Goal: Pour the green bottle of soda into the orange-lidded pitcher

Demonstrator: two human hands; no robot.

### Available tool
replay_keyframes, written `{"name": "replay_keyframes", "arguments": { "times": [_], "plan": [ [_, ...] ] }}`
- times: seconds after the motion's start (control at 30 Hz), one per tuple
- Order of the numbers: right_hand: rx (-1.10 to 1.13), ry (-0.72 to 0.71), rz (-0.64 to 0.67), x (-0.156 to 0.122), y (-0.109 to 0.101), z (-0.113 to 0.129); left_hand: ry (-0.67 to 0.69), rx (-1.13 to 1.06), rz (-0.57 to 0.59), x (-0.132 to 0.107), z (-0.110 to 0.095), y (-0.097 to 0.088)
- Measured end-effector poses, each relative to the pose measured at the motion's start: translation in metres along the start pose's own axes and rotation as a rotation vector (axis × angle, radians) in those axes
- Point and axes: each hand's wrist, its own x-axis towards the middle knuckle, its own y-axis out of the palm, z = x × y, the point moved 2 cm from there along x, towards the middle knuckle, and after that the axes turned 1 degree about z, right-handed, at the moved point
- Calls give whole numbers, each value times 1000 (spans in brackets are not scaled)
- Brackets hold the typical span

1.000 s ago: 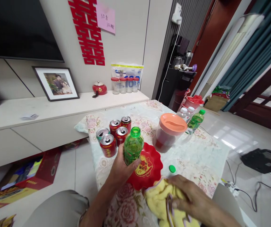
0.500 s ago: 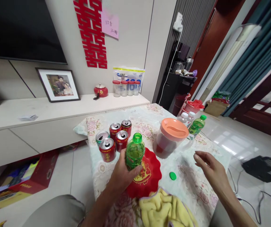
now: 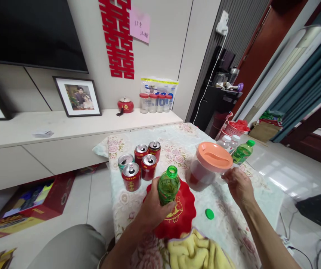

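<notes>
My left hand (image 3: 152, 210) is wrapped round an uncapped green bottle (image 3: 168, 185), held upright over a red scalloped plate (image 3: 183, 216). The bottle's green cap (image 3: 209, 213) lies on the cloth to the right. My right hand (image 3: 238, 186) is closed on the clear handle of a pitcher (image 3: 205, 170) with an orange lid and red liquid inside. A yellow towel (image 3: 196, 253) lies crumpled at the near table edge.
Several red cans and one green can (image 3: 139, 164) stand at the table's left. Two clear bottles and a capped green bottle (image 3: 243, 151) stand behind the pitcher. A floral cloth (image 3: 177, 142) covers the table. A white sideboard (image 3: 65, 129) lies beyond; cables and a black box lie on the floor at right.
My right hand let go of the yellow towel, rose across the table and closed on the pitcher's handle. The left hand kept the green bottle over the plate.
</notes>
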Motion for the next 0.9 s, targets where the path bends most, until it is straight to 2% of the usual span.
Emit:
{"name": "replay_keyframes", "arguments": {
  "times": [0.17, 0.4, 0.53, 0.67, 0.9],
  "plan": [
    [63, -49, 37, -8, 10, 5, -2, -6, 43, 0, 0, 1],
    [51, -76, 2, -20, 8, 18, -54, 13, 56, -1, -12, -1],
    [19, -65, -27, -24, 4, 41, -79, 10, 70, 0, -13, -2],
    [-23, -40, -46, -29, 2, 70, -46, 36, 72, 0, -14, -2],
    [-120, -29, -23, -37, 8, 110, -24, 67, 60, -2, -11, -1]
  ]
}}
